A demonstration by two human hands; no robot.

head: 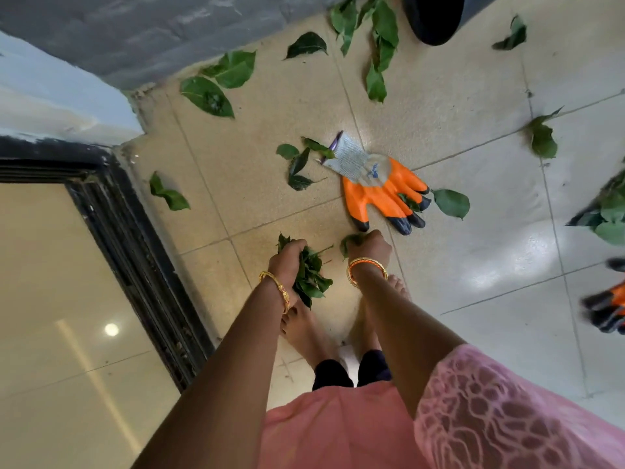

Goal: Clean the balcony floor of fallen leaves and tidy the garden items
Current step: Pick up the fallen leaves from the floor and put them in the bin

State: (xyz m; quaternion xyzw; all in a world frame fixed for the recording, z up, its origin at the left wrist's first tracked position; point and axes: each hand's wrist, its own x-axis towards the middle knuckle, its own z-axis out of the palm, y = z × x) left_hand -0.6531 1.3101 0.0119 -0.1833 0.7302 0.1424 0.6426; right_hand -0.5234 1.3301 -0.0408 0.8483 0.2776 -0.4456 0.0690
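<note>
My left hand [287, 262] grips a thick bunch of green leaves [309, 275] above my feet. My right hand [370, 247] is curled round a few more leaves [348, 242] just off the floor. An orange and grey garden glove [375, 187] lies flat on the tiles just beyond my right hand, fingertips toward me. Loose green leaves are scattered over the beige tiled floor [277, 130]: a large one [206, 96] at the far left, a cluster [378, 38] at the top, one [451, 203] beside the glove's fingers.
A dark pot [436, 18] stands at the top edge. A black door track [135, 248] runs along the left, with a grey wall [135, 35] behind. At the right edge lie a second orange glove [608, 309] and a heap of leaves [608, 214].
</note>
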